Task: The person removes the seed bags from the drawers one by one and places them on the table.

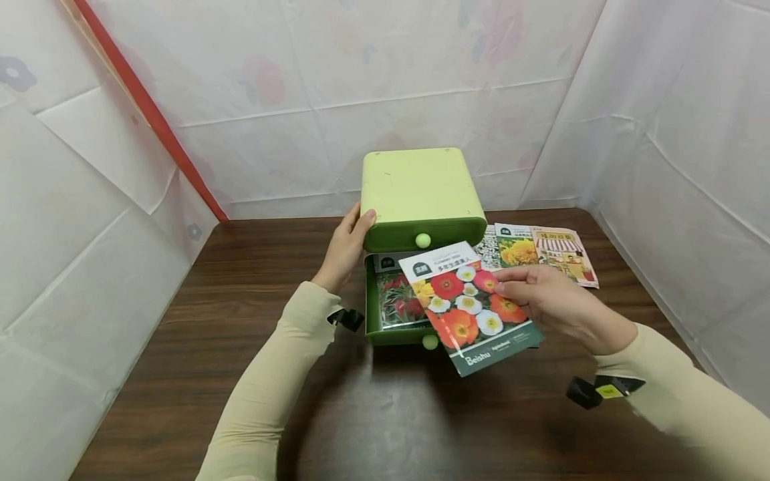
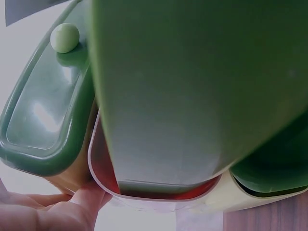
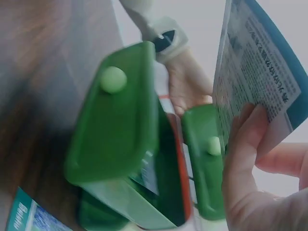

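Observation:
A light-green drawer box (image 1: pixel 418 184) with dark-green fronts and round knobs stands on the table. Its top drawer (image 2: pixel 41 115) is closed, and the drawer below (image 3: pixel 113 130) is pulled out. A packet with red flowers (image 1: pixel 402 300) lies in that drawer. My left hand (image 1: pixel 347 247) rests against the box's left side, thumb at the upper front corner. My right hand (image 1: pixel 556 304) pinches a poppy seed packet (image 1: pixel 466 304) by its right edge, thumb on the printed front. The packet tilts over the open drawer's right part. Its text-covered back shows in the right wrist view.
Right of the box, several packets lie overlapping, including one with yellow flowers (image 1: pixel 517 252) and one with a striped awning (image 1: pixel 564 252). Another drawer (image 3: pixel 101 211) sits below the pulled-out one. Pale sheets (image 1: pixel 385 80) enclose the dark wooden table (image 1: pixel 240 321).

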`<state>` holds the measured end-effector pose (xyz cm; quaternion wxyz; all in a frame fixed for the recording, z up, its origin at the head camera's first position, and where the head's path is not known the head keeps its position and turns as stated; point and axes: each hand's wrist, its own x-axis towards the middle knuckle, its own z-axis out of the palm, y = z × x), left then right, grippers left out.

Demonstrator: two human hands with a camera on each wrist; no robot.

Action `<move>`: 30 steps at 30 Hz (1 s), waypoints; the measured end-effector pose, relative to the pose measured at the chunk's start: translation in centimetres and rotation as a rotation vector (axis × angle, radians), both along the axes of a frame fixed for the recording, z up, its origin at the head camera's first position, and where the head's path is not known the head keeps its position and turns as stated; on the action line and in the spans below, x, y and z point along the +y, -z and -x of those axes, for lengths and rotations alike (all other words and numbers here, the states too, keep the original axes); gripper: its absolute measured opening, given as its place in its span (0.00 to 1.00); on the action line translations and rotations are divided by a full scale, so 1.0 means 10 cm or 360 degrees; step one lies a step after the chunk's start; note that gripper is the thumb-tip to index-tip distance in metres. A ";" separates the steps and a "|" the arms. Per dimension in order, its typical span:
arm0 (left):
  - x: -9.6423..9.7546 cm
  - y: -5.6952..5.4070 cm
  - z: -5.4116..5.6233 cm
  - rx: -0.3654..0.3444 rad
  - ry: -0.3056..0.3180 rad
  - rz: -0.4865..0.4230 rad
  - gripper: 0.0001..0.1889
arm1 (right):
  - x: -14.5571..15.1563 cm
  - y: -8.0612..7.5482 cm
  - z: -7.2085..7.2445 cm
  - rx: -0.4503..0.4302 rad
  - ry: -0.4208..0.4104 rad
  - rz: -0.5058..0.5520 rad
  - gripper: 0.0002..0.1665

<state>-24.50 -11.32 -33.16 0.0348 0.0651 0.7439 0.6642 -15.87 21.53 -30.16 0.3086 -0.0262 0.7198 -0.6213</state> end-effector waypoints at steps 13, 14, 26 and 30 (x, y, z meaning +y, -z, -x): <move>-0.02 0.05 0.03 0.0010 0.0007 -0.0031 0.35 | 0.61 0.05 0.09 0.0203 0.0415 0.0384 0.06; -0.02 0.06 0.04 0.0011 0.0004 -0.0037 0.35 | 0.65 0.08 0.12 0.0190 0.0446 0.0397 0.06; 0.00 0.08 0.05 0.0031 -0.0021 -0.0038 0.37 | 1.04 0.66 0.45 0.0069 0.0778 0.0005 0.20; 0.00 0.08 0.04 0.0026 -0.0006 -0.0085 0.37 | 1.13 0.93 0.48 0.0141 0.0798 -0.0382 0.35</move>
